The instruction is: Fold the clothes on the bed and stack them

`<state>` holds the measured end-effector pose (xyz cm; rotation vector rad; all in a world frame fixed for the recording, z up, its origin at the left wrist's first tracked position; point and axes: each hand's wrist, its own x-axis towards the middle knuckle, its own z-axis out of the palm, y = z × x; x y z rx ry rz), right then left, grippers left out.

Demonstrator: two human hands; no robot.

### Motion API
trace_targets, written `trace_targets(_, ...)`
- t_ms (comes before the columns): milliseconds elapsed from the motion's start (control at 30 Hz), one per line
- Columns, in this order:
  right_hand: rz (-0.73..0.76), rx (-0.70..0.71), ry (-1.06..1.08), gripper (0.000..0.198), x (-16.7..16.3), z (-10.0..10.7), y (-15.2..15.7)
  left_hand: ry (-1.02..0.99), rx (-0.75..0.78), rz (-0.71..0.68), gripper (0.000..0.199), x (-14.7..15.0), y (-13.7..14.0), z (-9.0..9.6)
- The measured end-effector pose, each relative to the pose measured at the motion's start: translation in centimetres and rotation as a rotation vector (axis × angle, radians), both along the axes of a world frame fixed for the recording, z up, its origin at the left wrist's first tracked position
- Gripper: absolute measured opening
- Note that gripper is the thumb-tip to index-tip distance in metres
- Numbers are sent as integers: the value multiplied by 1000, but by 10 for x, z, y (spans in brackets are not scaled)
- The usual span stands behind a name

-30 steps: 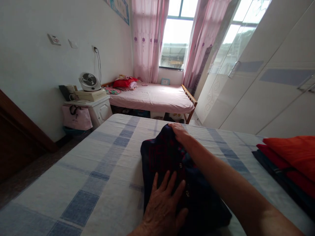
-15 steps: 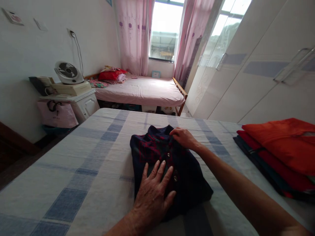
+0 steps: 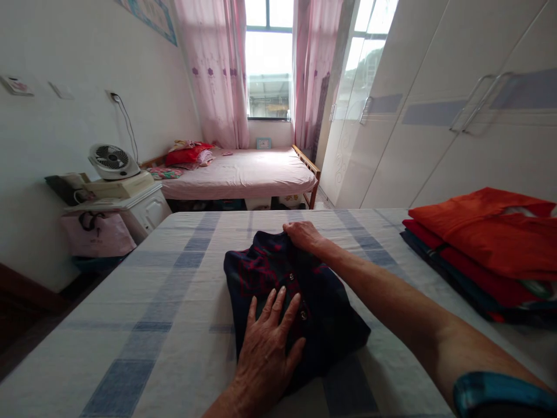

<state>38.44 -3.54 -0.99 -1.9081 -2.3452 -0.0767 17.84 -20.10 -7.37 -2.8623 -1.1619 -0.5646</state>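
A dark navy shirt (image 3: 331, 302) with a red pattern and round buttons lies folded on the bed, its collar toward the far side. My left hand (image 3: 270, 342) rests flat on the shirt's front, fingers spread. At the top right of the collar, my right hand (image 3: 302, 237) has its fingers closed on the edge of the cloth. The fingertips of that hand are partly hidden behind the collar.
The bed's checked white and blue sheet (image 3: 187, 325) lies under the shirt. To the right is a stack of folded clothes (image 3: 483, 238), orange on top. Beyond stand a smaller pink-sheeted bed (image 3: 252, 174), white wardrobes (image 3: 426, 145) and a cabinet (image 3: 150, 212) bearing a fan (image 3: 112, 161).
The view has tilted up and turned slightly right. My right hand has shifted a little along the collar and grips its edge. My left hand stays flat on the shirt.
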Motion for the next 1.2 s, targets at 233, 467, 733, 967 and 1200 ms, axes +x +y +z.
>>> trace_targets(233, -13, 39, 140, 43, -9, 4, -7, 14, 10, 17, 66, 0, 0, -2)
trace_targets(467, 135, 144, 226, 48, -1, -23, -105, 9, -27, 48, 63, -1, 1, -1)
trace_targets(733, -84, 104, 481, 49, 29, -53, -150, -61, -68, 33, 53, -2, 1, 6)
trace_targets(967, -427, -157, 910, 37, 59, -38, -187, -403, -53, 349, 45, -27, 29, 5)
trace_targets(1200, -306, -607, 1688, 22, 48, -31, -181, -520, -108, 445, 51, -38, 62, -26)
